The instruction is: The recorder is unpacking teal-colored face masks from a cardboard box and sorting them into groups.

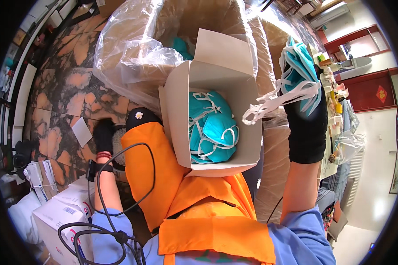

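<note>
My right hand [308, 132], in a black glove, is raised at the right and closed around a small stack of teal face masks [297, 62]. White ear loops [278, 102] dangle from the stack toward the left. An open cardboard box [176, 119] rests on my lap with several more teal masks [213, 139] piled inside. Low on the left, my left hand [104, 134], also black-gloved, reaches down beside my knee at a round dark-rimmed container [119, 145] with greyish contents. Its fingers are dark and I cannot make them out.
Beyond the box stands a large carton lined with clear plastic [128, 57], with teal masks [181, 47] inside. A black cable [99, 181] loops over my left arm and thigh. A white carton [59, 221] is at lower left; a cluttered table [334, 119] stands at right.
</note>
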The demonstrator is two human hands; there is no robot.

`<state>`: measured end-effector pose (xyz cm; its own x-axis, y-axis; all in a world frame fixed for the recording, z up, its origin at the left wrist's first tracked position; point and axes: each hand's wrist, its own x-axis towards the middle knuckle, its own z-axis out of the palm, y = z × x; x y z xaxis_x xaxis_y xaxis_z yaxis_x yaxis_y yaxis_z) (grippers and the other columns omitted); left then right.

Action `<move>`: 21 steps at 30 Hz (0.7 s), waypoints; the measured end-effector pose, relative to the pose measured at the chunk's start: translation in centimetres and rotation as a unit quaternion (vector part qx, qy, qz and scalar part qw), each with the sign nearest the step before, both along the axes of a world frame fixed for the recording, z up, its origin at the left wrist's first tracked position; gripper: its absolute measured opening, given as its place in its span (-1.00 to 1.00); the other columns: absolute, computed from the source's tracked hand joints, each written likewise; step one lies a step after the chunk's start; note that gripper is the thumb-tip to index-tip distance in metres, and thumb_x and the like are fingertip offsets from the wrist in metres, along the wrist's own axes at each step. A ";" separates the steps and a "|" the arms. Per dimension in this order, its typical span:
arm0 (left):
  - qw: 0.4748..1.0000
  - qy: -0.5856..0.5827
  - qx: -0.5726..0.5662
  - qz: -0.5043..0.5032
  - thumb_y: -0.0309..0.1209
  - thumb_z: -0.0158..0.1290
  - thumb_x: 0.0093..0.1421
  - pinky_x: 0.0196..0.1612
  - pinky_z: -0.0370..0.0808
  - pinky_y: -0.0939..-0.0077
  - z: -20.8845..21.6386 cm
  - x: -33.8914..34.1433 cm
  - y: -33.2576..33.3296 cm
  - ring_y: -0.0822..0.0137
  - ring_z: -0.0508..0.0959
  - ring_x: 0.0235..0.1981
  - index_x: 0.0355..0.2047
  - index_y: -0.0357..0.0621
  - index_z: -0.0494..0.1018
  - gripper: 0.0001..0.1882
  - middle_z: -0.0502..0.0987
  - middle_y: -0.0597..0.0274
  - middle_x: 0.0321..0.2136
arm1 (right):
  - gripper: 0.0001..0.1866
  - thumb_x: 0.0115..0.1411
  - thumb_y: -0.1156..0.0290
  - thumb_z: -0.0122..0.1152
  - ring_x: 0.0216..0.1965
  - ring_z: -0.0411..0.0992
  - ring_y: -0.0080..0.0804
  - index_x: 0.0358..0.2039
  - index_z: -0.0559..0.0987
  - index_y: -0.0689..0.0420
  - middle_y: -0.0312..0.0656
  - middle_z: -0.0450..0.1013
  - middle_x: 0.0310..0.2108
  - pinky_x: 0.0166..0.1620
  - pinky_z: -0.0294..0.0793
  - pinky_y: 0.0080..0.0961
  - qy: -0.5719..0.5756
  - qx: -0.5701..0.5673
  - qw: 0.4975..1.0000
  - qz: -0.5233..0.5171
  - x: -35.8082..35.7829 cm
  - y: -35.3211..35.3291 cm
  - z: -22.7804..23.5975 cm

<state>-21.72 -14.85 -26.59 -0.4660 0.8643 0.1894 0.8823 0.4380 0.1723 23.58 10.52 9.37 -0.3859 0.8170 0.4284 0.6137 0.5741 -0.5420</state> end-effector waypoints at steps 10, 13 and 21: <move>0.641 -0.725 0.132 -0.215 -0.57 -0.10 0.24 -0.08 0.53 0.51 27.2 15.6 13.8 0.31 0.53 0.03 0.24 -0.08 0.32 -0.48 0.40 0.22 0.19 | -0.38 0.19 0.49 0.30 0.09 0.41 -0.39 0.25 0.32 0.21 -0.11 0.42 0.10 0.16 0.41 -0.43 0.145 0.040 0.986 0.073 0.1 -0.5 2.9; 0.509 -0.800 0.037 -0.316 -0.70 0.02 0.13 0.05 0.51 0.40 26.0 20.8 15.9 0.25 0.47 0.12 0.35 -0.07 0.16 -0.25 0.31 0.20 0.26 | -0.43 0.19 0.53 0.28 0.06 0.43 -0.42 0.22 0.35 0.22 -0.16 0.44 0.07 0.13 0.44 -0.46 0.144 0.079 0.984 0.073 0.0 -1.3 3.5; 0.453 -0.841 -0.098 -0.280 -0.75 0.11 0.10 0.00 0.61 0.31 30.4 26.2 14.2 0.22 0.56 0.05 0.26 -0.14 0.27 -0.31 0.49 0.14 0.10 | -0.31 0.14 0.60 0.32 0.13 0.40 -0.40 0.28 0.30 0.19 -0.14 0.41 0.13 0.19 0.39 -0.44 0.161 0.112 0.979 0.055 1.0 -1.3 3.0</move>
